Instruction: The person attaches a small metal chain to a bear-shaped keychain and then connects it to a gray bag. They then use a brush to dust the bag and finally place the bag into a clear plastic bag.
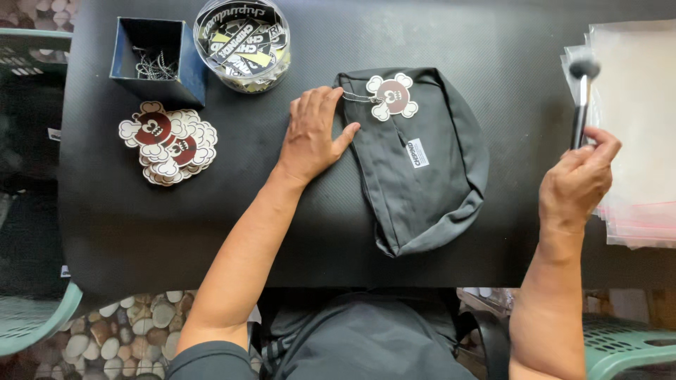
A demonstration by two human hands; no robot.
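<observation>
Partly hidden brush (581, 98) handle in right hand (577, 186) fingers — left hand (310, 137) flat on pouch (415, 162)

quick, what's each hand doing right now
Left hand: open, flat on the corner of the dark grey pouch.
Right hand: closed on the handle of a brush.

The left hand (311, 134) is laid flat, palm down, fingers together and thumb spread; the right hand (577, 179) is raised, fingers curled closed, forearm upright
</observation>
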